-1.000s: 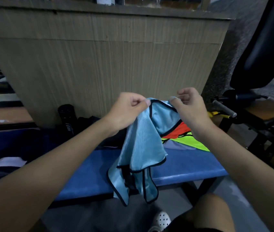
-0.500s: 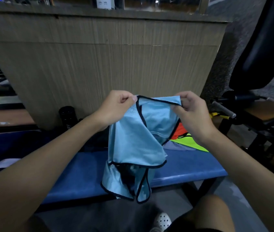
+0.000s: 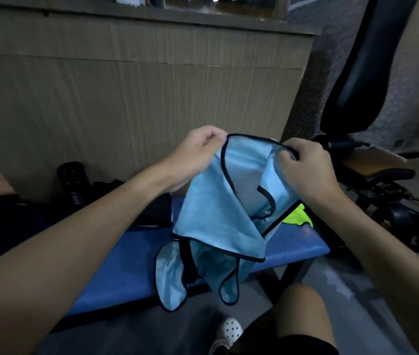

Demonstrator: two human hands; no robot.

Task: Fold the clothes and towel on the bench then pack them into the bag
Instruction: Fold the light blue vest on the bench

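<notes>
A light blue cloth with black trim hangs above the blue bench, its lower folds drooping past the bench's front edge. My left hand pinches its top left edge. My right hand grips the top right edge, fingers curled round the trim. A neon yellow garment lies on the bench behind the cloth, mostly hidden by it. Dark fabric, maybe a bag, sits on the bench to the left.
A black bottle stands by the wooden panel wall behind the bench. Gym equipment with a black padded seat stands at the right. My knee and a white shoe are below the bench's front edge.
My hands have moved apart, spreading the cloth's top edge wider. The cloth now covers more of the orange and yellow garment behind it.
</notes>
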